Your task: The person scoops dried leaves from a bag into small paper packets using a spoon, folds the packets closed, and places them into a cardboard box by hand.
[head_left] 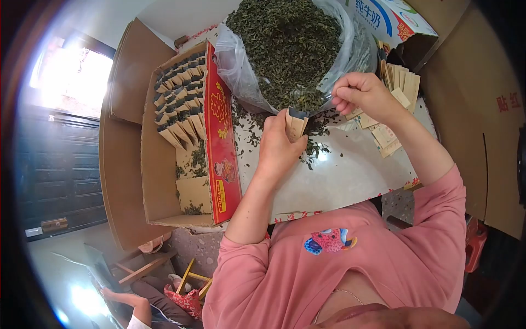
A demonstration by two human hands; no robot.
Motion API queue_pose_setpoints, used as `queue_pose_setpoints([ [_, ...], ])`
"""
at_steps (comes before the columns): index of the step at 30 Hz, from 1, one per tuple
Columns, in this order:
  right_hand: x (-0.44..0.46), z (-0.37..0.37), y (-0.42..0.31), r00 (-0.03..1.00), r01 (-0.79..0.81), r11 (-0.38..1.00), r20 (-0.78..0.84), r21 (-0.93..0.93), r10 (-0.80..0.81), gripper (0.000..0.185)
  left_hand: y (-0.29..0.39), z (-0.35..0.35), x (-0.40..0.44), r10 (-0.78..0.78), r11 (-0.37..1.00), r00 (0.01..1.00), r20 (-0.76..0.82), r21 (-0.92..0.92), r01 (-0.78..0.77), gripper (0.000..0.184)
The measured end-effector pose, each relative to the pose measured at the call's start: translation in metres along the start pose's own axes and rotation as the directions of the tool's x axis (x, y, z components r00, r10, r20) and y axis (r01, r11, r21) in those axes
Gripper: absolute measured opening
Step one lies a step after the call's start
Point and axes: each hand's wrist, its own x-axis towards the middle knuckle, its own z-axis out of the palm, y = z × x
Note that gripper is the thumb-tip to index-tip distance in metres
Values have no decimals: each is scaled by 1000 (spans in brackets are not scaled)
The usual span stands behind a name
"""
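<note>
My left hand (278,143) is closed around a small brown paper packet (296,125), its dark-lined mouth facing up and away from me. Just beyond the packet stands a clear plastic bag (241,66) heaped with dried dark green leaves (290,46). My right hand (359,97) is raised beside the bag's right edge with its fingers curled together. Whatever those fingers may hold is hidden. Loose leaves are scattered on the white tabletop (350,175) around the packet.
On the left, a red-sided cardboard box (223,148) holds rows of open paper packets (183,104). Flat paper packets (402,85) lie in a pile at the right. A milk carton box (383,22) stands behind. Another person's arm (129,301) shows at lower left.
</note>
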Motion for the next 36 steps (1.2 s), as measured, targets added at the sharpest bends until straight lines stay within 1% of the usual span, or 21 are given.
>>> queue_pose_setpoints([
  [5,2,-2,-5,997,-12,994,79,-112,21,13,-1,4,-2,-2,1000,1000,7,-20,2,74],
  [7,0,3,-10,992,70,965,119,-254,-41,11,0,6,-2,22,1000,1000,5,19,-22,74],
  [8,-1,5,-13,992,69,964,119,-255,-40,11,1,7,-3,22,1000,1000,6,18,-22,74],
  [10,-2,10,-17,957,286,774,212,-565,-198,6,3,9,-5,37,999,999,-3,19,-37,73],
  [11,-3,13,-17,957,284,775,211,-565,-198,6,4,10,-6,38,999,999,-2,19,-38,73],
  [13,-5,20,-15,825,536,450,331,-715,-457,7,6,12,-7,25,999,999,-35,42,-23,72],
  [14,-8,23,-17,826,535,450,331,-715,-456,7,6,13,-8,25,999,999,-35,41,-23,72],
  [16,-16,31,-21,740,611,218,452,-761,-498,11,5,15,-9,15,1000,998,-61,4,-15,72],
  [17,-19,36,-21,740,612,218,453,-760,-496,11,2,17,-10,14,1000,998,-61,2,-14,72],
  [19,-26,44,-21,690,663,164,512,-731,-512,13,-3,21,-11,47,999,994,-96,4,-46,71],
  [23,-30,40,-25,711,641,139,514,-755,-480,13,-4,22,-13,47,998,992,-117,-24,-50,69],
  [25,-22,29,-21,733,573,251,352,-780,-582,9,-3,20,-14,50,998,992,-115,-24,-53,68],
  [26,-17,25,-18,732,575,249,354,-780,-582,9,-3,19,-15,50,998,992,-117,-25,-53,68],
  [28,-6,18,-13,805,417,462,81,-783,-588,9,-4,19,-16,47,998,991,-125,-42,-53,68],
  [29,-1,17,-14,804,418,461,82,-783,-589,9,-3,19,-17,48,998,991,-127,-42,-53,68],
  [30,4,16,-15,898,271,622,-40,-735,-439,11,-4,18,-17,45,998,991,-123,-45,-51,67],
  [31,10,17,-16,955,103,747,-145,-657,-259,15,-4,18,-17,42,998,992,-119,-47,-48,67],
  [32,15,19,-17,955,105,747,-144,-656,-261,15,-4,18,-18,42,998,992,-120,-46,-48,67],
  [34,28,26,-16,984,-114,920,-171,-376,52,16,-5,18,-19,50,995,991,-120,-76,-59,66],
  [35,33,30,-15,984,-112,920,-171,-375,49,16,-5,18,-19,51,995,991,-121,-73,-60,66],
  [36,39,34,-14,978,-166,944,-173,-285,119,17,-4,17,-20,54,996,991,-124,-60,-61,66],
])
